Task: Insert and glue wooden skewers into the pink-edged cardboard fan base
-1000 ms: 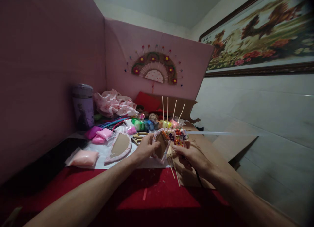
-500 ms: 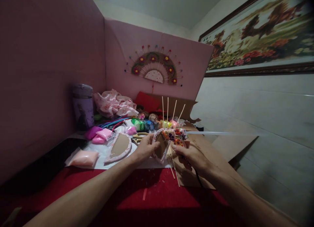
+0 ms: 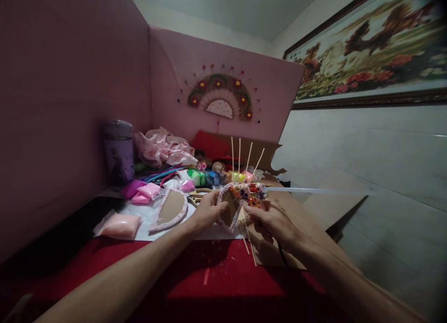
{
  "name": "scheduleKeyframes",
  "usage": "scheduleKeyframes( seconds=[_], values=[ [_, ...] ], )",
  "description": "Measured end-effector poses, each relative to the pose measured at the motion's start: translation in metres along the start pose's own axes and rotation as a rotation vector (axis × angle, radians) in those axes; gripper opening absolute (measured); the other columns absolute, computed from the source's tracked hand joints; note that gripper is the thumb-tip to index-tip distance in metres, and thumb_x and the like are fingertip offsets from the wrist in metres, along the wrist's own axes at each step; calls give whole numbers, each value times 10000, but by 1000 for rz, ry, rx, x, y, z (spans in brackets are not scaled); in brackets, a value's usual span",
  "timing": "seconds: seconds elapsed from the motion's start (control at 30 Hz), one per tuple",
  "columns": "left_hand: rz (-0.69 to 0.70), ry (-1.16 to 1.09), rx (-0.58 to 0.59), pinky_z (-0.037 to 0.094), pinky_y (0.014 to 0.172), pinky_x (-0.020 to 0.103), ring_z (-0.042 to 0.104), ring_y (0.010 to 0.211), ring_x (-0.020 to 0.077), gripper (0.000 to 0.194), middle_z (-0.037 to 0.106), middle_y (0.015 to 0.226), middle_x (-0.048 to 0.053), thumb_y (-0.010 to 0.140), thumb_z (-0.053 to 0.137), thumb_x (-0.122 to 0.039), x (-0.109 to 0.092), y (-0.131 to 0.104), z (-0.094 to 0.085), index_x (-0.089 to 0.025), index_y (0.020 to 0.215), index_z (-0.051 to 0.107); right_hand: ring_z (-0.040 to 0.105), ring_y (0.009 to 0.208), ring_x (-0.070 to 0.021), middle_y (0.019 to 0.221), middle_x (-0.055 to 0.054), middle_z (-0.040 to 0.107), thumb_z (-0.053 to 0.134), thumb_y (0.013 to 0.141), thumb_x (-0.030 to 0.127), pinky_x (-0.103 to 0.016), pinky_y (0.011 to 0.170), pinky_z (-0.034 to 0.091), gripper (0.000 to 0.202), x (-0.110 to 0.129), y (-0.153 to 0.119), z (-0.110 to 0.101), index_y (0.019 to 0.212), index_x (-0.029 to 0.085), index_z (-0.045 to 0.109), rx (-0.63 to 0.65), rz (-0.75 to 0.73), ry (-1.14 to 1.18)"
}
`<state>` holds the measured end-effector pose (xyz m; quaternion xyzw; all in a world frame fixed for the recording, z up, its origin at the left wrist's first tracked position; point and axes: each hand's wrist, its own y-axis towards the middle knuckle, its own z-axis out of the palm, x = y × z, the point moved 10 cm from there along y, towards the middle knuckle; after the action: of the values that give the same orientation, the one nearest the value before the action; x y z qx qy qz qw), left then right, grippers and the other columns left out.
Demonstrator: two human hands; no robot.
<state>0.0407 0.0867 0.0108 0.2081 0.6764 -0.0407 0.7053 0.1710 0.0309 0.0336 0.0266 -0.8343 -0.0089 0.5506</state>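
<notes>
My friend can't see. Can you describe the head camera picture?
The left hand holds a cardboard piece with a pale rim, and the right hand holds a flowery glue gun beside it, over a cluttered red table. Four thin sticks point up behind, and a fan decoration shows on a pink board.

dim; left panel shaded, desk front in shadow, edges wide-angle stretched, cup soft on left.

There are two pink-rimmed cardboards, four upward-pointing sticks, one tumbler.
</notes>
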Motion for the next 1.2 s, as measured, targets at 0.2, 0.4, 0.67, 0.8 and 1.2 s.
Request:
scheduleKeyframes(
  seconds=[0.2,0.4,0.67,0.8,1.2],
  values=[
    [0,0,3,439,380,220,544,529,126,419,605,749,26,664,646,-339,0,-1,0,-97,996,563,344,373,-77,468,55,404,537,769,484,-218,361,250,334,0,-1,1,610,206,442,5,13,-22],
    [-10,-22,-17,425,378,202,529,493,107,358,597,705,10,666,654,-308,-1,-1,-1,-102,948,574,362,383,-85,455,55,400,555,755,470,-223,371,258,328,0,-3,-1,594,209,439,-25,23,-4],
    [-22,-59,-7,419,369,197,531,467,103,319,593,675,-1,655,670,-307,-1,-2,0,-118,897,586,309,351,-69,431,52,372,532,759,441,-212,320,211,354,-4,-2,3,533,219,377,38,31,103],
    [-36,-69,21,439,370,210,551,494,118,347,603,713,12,652,661,-318,-1,-3,2,-115,920,578,300,349,-66,420,57,367,545,753,435,-210,322,216,350,-2,-2,1,534,217,380,32,4,149],
    [-28,-90,36,447,361,215,538,473,106,381,573,695,-4,625,680,-364,-3,-3,3,-118,891,564,311,346,-60,429,57,373,560,773,454,-212,340,228,376,3,-3,2,538,203,407,48,-35,169]
  ],
)
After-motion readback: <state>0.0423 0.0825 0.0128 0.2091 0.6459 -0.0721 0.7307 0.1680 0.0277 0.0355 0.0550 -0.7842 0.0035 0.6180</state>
